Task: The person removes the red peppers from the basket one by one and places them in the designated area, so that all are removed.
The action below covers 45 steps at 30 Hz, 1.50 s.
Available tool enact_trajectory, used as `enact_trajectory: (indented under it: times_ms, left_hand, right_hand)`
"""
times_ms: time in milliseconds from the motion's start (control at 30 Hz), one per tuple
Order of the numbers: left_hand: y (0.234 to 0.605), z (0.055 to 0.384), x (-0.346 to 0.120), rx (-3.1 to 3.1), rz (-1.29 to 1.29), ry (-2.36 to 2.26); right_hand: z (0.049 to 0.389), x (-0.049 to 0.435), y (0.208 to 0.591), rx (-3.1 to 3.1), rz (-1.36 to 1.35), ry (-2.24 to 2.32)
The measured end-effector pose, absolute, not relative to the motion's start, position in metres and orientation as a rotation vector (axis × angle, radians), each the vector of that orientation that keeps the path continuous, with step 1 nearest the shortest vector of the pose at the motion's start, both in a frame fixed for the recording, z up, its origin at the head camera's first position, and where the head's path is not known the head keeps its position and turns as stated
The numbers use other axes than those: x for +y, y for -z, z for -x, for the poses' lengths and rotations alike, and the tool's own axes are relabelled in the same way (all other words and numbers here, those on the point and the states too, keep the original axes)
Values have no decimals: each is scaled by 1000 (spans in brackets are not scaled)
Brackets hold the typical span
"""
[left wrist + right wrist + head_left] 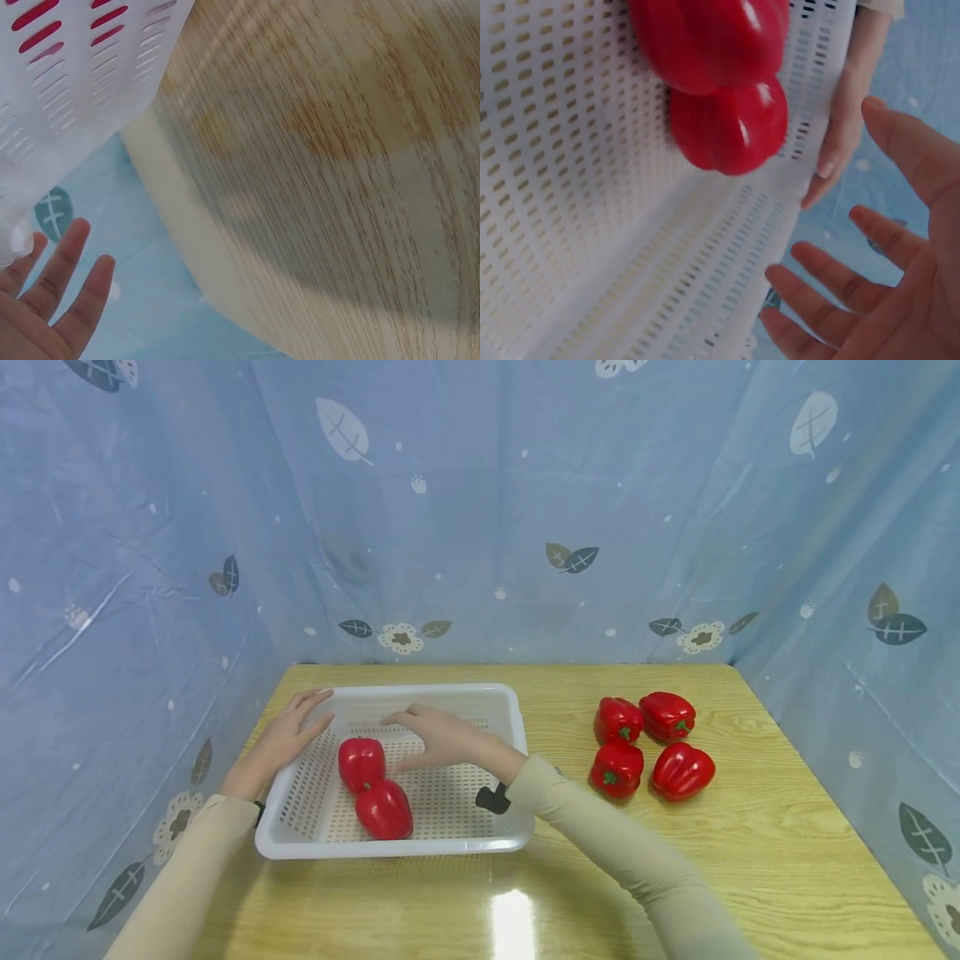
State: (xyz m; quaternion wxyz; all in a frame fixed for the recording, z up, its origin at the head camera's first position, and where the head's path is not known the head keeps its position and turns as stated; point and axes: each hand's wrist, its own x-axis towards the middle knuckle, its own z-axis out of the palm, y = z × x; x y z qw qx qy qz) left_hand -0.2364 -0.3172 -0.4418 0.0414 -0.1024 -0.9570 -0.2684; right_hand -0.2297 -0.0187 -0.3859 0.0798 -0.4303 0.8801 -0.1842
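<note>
A white perforated plastic basket (390, 853) stands on the left part of the table. Inside it, toward the left, two red bell peppers lie against each other: one bell pepper (362, 763) behind and another bell pepper (385, 810) in front. My left hand (283, 739) is at the basket's back left corner, thumb over the rim and the other fingers extended along its outside. Over the basket's middle hovers my right hand (442, 737), its spread fingers (832, 281) holding nothing, just to the right of the peppers.
To the right of the basket, several more red bell peppers (617, 770) sit in a loose group on the wooden table (780, 827). A blue curtain (480, 510) with leaf and flower prints hangs behind the table and along both sides.
</note>
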Motion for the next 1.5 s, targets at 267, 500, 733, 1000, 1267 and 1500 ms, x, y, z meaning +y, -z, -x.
enact_trajectory:
  times_ms: [267, 500, 733, 1000, 1267, 1500]
  left_hand:
    - [440, 237, -316, -2919, 302, 826]
    - [439, 236, -316, -2929, 297, 818]
    - [440, 237, -317, -2929, 320, 818]
    - [441, 237, -318, -2930, 324, 823]
    - [440, 237, -318, -2927, 333, 826]
    - [440, 235, -317, -2941, 311, 823]
  right_hand:
    - [226, -29, 397, 2518, 1367, 503]
    - [222, -39, 407, 2450, 1390, 385]
    - [219, -44, 417, 2371, 1371, 363]
    - [217, -50, 422, 2323, 1352, 332]
    - [213, -54, 424, 2295, 1325, 286]
    - [211, -56, 425, 2278, 1277, 287]
